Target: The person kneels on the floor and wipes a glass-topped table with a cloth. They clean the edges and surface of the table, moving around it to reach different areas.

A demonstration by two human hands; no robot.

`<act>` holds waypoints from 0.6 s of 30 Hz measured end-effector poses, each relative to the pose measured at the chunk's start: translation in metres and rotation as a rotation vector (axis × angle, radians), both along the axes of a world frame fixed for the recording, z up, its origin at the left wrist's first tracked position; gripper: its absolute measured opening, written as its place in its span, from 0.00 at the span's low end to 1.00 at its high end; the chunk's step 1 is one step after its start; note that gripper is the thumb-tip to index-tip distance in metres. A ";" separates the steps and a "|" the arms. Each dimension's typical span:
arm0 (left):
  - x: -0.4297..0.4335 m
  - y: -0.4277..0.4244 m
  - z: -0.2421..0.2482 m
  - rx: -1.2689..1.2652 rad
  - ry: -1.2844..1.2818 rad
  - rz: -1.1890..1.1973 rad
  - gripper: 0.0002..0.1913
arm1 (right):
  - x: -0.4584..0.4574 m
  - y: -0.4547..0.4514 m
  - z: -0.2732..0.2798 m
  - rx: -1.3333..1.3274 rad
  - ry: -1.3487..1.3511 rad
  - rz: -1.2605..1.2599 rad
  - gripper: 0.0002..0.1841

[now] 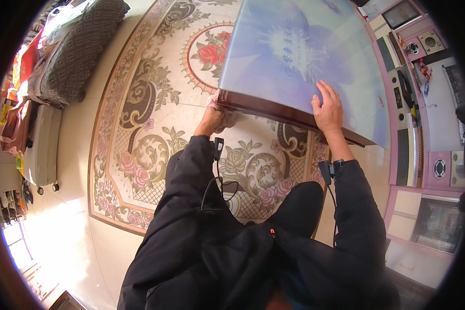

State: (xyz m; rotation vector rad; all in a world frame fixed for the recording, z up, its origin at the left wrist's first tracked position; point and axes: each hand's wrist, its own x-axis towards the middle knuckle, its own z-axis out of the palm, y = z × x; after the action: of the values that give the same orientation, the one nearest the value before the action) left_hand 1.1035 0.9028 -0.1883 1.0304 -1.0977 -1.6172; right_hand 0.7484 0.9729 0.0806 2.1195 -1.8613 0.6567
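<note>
A low table [252,66] with a bluish patterned, glossy top and a dark reddish-brown edge [267,112] stands before me. At its near left corner, my left hand [212,119] grips a pale pink cloth [228,119]. The cloth lies against the corner and hangs just below the edge; part of it is hidden behind my fingers. My right hand [328,110] rests on the tabletop by the near edge, holding nothing, its thumb apart from the fingers.
Floral-patterned floor [147,147] spreads under the table. On the left are a dark patterned sofa [81,54] and a pale wheeled suitcase [42,147]. A pink and cream cabinet [405,197] with speakers [441,168] lines the right. Cables hang from both my wrists.
</note>
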 end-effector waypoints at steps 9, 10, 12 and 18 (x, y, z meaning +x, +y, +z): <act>-0.090 0.077 -0.029 0.207 0.320 0.366 0.22 | 0.003 0.003 0.003 0.014 0.006 0.003 0.23; -0.105 0.087 -0.018 0.400 0.406 0.460 0.24 | 0.003 0.003 0.004 0.001 0.003 0.007 0.23; -0.113 0.096 -0.005 0.177 0.332 0.533 0.21 | 0.003 0.003 0.004 0.014 0.009 0.000 0.23; -0.070 0.070 -0.021 0.105 0.147 0.304 0.15 | 0.000 0.003 0.001 -0.008 0.042 0.017 0.23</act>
State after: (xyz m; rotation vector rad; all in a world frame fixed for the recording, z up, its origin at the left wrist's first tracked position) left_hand 1.0330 0.9724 -0.2088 1.0714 -0.7263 -1.4886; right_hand 0.7481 0.9757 0.0817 2.1296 -1.8180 0.6172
